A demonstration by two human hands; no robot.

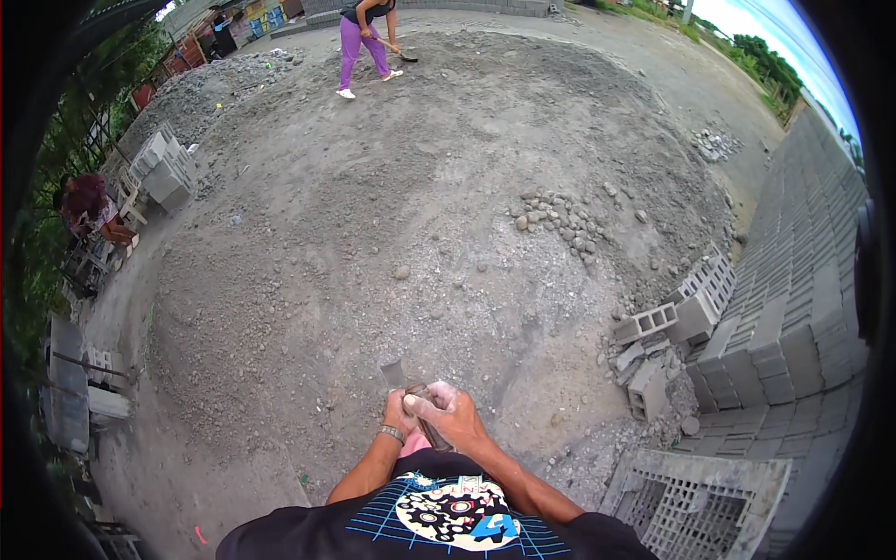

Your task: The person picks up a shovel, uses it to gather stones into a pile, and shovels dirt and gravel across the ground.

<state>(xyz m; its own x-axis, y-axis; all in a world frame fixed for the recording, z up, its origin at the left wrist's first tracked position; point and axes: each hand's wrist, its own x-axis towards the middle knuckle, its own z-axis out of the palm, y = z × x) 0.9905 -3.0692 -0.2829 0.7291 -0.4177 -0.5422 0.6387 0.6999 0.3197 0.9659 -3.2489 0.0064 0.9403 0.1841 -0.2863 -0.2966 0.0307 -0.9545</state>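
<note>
Both my hands are together in front of my body, low in the middle of the view. My left hand (396,413), with a metal-banded watch on its wrist, is closed round a brown, handle-like piece (431,433). My right hand (454,419) grips the same piece from the other side, its thumb lying across the top. Just beyond the left fingers a flat grey blade (392,375) shows against the gravel. It looks like part of the same hand tool; the join is hidden by my fingers, and I cannot tell its exact kind.
Gravelly ground (373,215) spreads ahead, with a heap of stones (565,222). Stacked concrete blocks (793,308) line the right; loose blocks (644,322) and a grid-like frame (700,504) lie nearer. A wheelbarrow (67,383) stands left. A person (364,42) works a long-handled tool far off; another person (93,210) sits left.
</note>
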